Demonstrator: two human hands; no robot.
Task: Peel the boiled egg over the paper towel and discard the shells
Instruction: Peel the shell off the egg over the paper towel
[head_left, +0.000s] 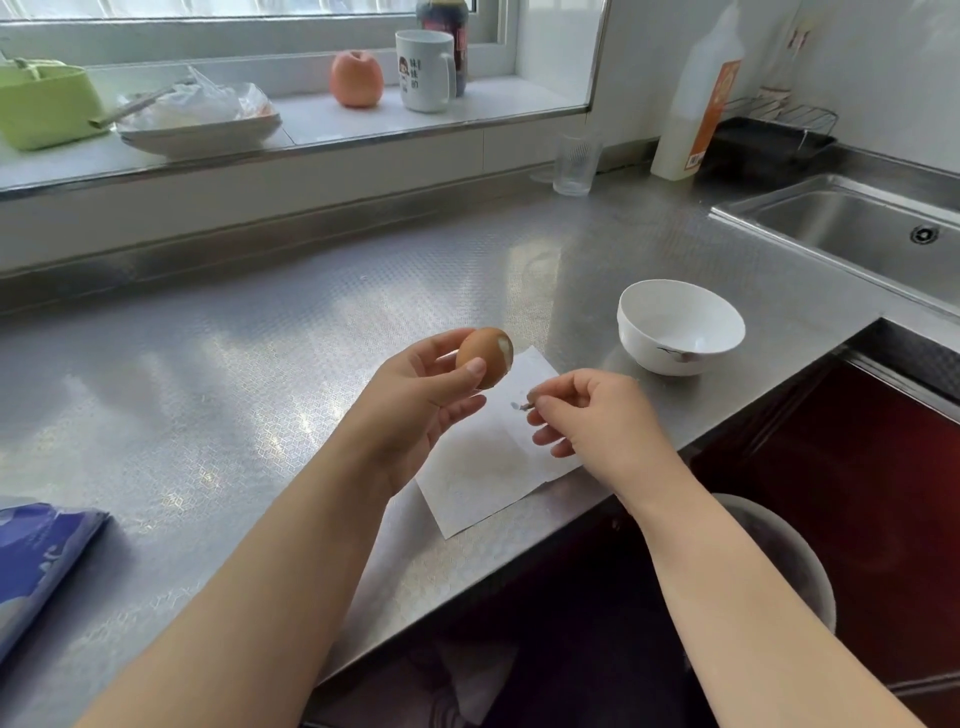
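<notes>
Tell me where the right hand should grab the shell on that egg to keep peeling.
Pinch the broken shell edge around the white bare patch at the top of the egg, coming from the right. The left hand covers the left side and leaves that end exposed. The right hand now pinches a shell fragment.

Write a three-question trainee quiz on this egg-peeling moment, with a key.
1. True or false: the egg is fully peeled.
2. Which hand pinches the shell fragment? A. left hand B. right hand
3. Fill in: the hands work above the ____ on the counter.

Key: 1. False; only a small white patch shows at its tip. 2. B. 3. paper towel.
</notes>
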